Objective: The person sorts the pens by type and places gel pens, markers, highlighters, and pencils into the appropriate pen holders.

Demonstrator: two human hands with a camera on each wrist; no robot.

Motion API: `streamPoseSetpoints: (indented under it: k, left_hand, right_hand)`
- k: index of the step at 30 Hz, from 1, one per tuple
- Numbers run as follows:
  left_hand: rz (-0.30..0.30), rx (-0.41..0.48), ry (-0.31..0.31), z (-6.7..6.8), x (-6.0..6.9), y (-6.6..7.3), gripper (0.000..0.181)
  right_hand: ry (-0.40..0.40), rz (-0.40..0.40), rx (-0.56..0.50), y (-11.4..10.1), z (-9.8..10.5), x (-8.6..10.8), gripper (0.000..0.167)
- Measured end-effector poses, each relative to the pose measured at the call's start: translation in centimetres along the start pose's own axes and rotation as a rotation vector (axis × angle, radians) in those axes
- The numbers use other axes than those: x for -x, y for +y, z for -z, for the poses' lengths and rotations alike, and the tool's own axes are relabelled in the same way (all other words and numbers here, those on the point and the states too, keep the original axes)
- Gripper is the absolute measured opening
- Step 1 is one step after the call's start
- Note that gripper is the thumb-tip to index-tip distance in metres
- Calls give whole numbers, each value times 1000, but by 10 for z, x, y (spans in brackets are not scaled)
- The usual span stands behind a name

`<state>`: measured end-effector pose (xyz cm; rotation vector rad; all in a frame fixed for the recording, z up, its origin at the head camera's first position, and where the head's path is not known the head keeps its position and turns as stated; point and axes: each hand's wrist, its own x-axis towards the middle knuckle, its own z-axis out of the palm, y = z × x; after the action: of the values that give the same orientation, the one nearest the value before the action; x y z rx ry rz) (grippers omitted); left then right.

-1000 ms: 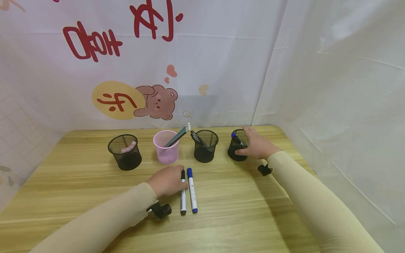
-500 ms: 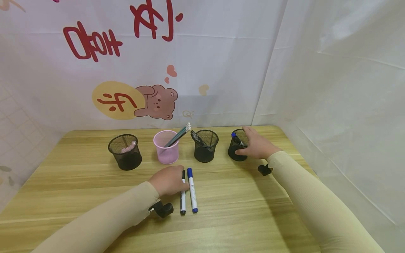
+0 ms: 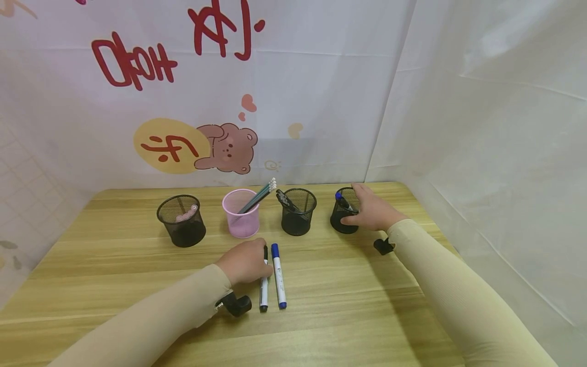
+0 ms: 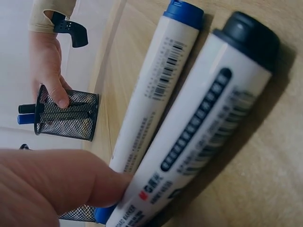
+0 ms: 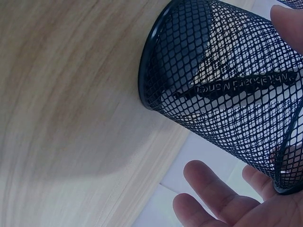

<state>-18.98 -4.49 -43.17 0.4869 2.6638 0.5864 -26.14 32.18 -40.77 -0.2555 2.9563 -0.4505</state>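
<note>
My left hand (image 3: 244, 261) pinches a black whiteboard marker (image 3: 264, 294) near its capped upper end. In the left wrist view the thumb (image 4: 90, 182) lies against its white barrel; the other fingers are hidden. Close by on the right, a blue whiteboard marker (image 3: 279, 280) lies on the table, roughly parallel. My right hand (image 3: 373, 210) grips the rightmost black mesh pen cup (image 3: 339, 221), thumb on the near side and fingers around the far side. Inside that upright cup lean a blue-capped marker (image 4: 26, 118) and a black-capped marker (image 4: 27, 109).
Along the back of the wooden table (image 3: 330, 326) stand a black mesh cup (image 3: 185, 232) with pink items, a pink cup (image 3: 243, 224) with pencils (image 3: 259, 196), and another black mesh cup (image 3: 296, 221) with black pens (image 3: 286, 202). White printed curtains rise behind and at the sides.
The black marker has shifted slightly, its lower end swinging a little left in my left hand's fingers. My right hand and the cup have stayed in place.
</note>
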Motion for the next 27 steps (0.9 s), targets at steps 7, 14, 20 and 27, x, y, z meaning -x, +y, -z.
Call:
streamPoseSetpoints:
  k: [7,14,20,27]
  left_hand:
    - [1,55,21,0,0,-2,47]
    - [1,90,36,3,3,0,53]
    - [10,114,43,4,4,1,63]
    - [4,148,46,5,4,0,58]
  right_hand:
    - [-1,0,-4,-1,0,0,122]
    - [-1,2,-5,0,0,0,121]
    - [0,4,-1,0,0,0,122]
    - [-1,3,-3,0,0,-1,121]
